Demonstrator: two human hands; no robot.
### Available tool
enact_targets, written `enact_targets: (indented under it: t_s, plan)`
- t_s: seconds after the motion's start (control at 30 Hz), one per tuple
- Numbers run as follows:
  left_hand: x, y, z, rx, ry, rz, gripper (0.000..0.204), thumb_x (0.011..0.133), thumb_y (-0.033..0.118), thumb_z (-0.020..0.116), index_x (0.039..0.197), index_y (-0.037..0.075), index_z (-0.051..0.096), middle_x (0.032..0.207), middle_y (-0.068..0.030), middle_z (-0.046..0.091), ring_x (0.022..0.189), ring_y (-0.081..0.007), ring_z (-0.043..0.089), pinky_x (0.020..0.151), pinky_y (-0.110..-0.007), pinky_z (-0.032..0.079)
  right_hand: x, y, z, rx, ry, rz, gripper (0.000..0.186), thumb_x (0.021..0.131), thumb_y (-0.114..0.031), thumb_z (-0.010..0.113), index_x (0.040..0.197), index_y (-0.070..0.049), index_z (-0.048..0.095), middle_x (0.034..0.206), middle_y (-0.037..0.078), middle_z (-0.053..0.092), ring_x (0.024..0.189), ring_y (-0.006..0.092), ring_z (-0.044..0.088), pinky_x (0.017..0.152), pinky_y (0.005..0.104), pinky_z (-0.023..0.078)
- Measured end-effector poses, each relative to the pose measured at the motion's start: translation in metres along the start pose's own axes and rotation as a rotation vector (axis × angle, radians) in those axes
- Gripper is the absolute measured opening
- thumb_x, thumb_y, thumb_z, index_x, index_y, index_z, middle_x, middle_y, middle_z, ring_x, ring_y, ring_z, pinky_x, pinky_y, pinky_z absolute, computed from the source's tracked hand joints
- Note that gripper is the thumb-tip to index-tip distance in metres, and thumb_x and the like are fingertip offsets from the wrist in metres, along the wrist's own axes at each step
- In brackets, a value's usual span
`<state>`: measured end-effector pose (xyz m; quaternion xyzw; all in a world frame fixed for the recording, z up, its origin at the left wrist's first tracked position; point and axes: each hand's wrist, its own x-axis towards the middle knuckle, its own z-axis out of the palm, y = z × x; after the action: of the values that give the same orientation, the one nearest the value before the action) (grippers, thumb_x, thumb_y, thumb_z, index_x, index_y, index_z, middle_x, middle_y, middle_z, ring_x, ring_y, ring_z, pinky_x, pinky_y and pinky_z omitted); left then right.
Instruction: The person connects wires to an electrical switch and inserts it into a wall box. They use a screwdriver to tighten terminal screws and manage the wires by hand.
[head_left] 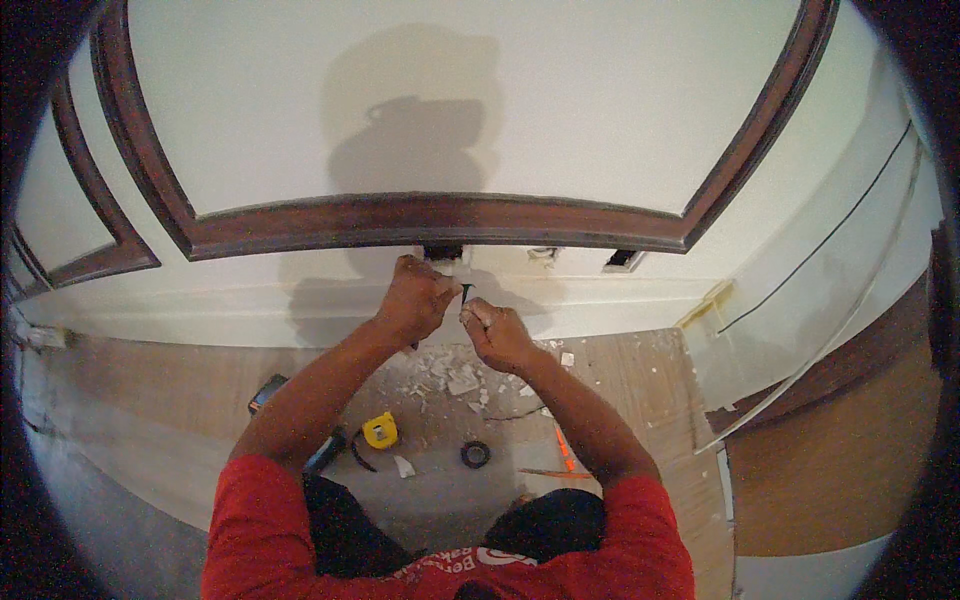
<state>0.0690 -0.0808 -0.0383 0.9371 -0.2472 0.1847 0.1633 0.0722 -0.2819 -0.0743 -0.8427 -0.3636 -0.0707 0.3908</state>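
Observation:
My left hand (415, 300) is closed just below a dark rectangular cut-out (442, 251) in the white wall, under a brown framed moulding (440, 220); what its fingers hold is too small to name. Just to its right and slightly lower, my right hand (495, 335) is closed around a thin black tool (466, 292), whose upper end is beside my left fingertips. A second, smaller dark cut-out (620, 259) and a rough patch (543, 254) are further right along the wall.
On the wood-look floor (160, 400) lie white debris (460, 380), a yellow tape measure (381, 430), a black tape roll (474, 454), an orange-handled tool (564, 450) and a dark tool (268, 390) partly behind my left arm. A black cable (815, 240) runs at the right.

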Motion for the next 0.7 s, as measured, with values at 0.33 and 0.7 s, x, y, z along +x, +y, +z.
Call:
enact_targets:
  t_s: [0.33,0.7]
  plan:
    - [0.017,-0.003,0.002,-0.058,0.248,-0.068,0.018,0.091,0.023,0.057,0.093,0.013,0.072,0.080,-0.0155,0.066,0.084,-0.0343,0.061,0.083,-0.048,0.040,-0.072,-0.037,0.062,-0.220,-0.650,0.040,0.025,0.086,-0.017,0.055,0.108,-0.007,0.063,0.092,0.018,0.067,0.087,0.0397,0.064,0.078,0.0484,0.052]
    - [-0.001,-0.012,-0.019,0.034,0.001,-0.036,0.021,0.092,0.028,0.057,0.091,0.012,0.072,0.074,-0.0153,0.066,0.075,-0.0360,0.062,0.080,-0.048,0.041,-0.085,0.027,0.030,-0.552,-0.625,0.350,0.028,0.087,-0.031,0.060,0.093,-0.006,0.072,0.099,0.023,0.067,0.092,0.0397,0.065,0.083,0.0466,0.052]
